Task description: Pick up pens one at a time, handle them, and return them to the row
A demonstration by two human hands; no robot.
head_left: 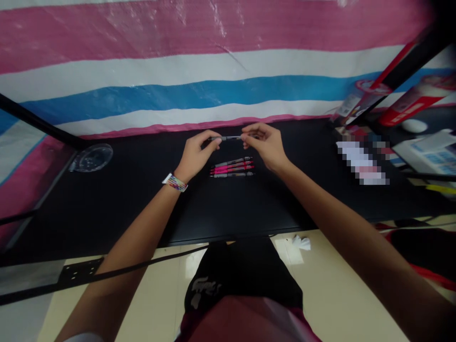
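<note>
Between my two hands a clear-barrelled dark pen (231, 137) is held level above the black table. My left hand (199, 151) pinches its left end between thumb and fingers. At the other end, my right hand (264, 143) has its fingers closed around the pen, hiding that tip. Just below on the table lie several pens side by side: pink ones (232, 167) in the middle, with a grey-black pen (231, 175) nearest me and another dark pen (233, 162) on the far side. A patterned band is around my left wrist.
The black table (142, 204) meets a striped plastic sheet (178, 66) at the back. A clear plastic lid (93, 157) lies at the left. On the right are a clear cup (366, 97), a red-and-white container (409, 104) and a white-and-blue box (434, 152). Black frame bars stand at both sides.
</note>
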